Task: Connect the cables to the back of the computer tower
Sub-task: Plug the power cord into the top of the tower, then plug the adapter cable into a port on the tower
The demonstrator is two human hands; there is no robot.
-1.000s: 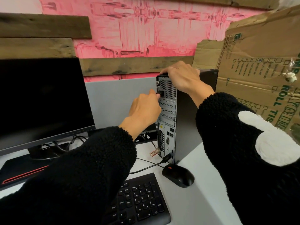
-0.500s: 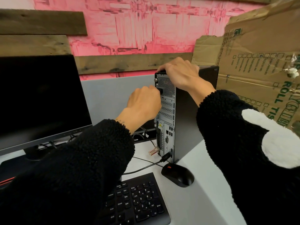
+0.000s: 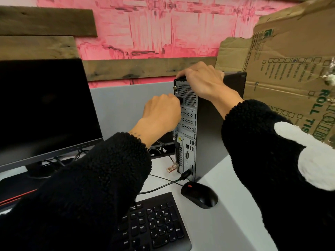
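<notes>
Head view: right hand (image 3: 203,82) grips tower (image 3: 213,134) top edge; left hand (image 3: 161,113) pinches black plug (image 3: 180,100).

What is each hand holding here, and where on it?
The right hand grips the computer tower by its top rear edge. The left hand closes on a black plug at the upper back panel.

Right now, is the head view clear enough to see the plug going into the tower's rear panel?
Head view: evenly lit and sharp on the tower, no glare; wide-angle bending at the edges; pink wall shows blocky smearing. The left hand hides the plug, so its seating cannot be told.
</notes>
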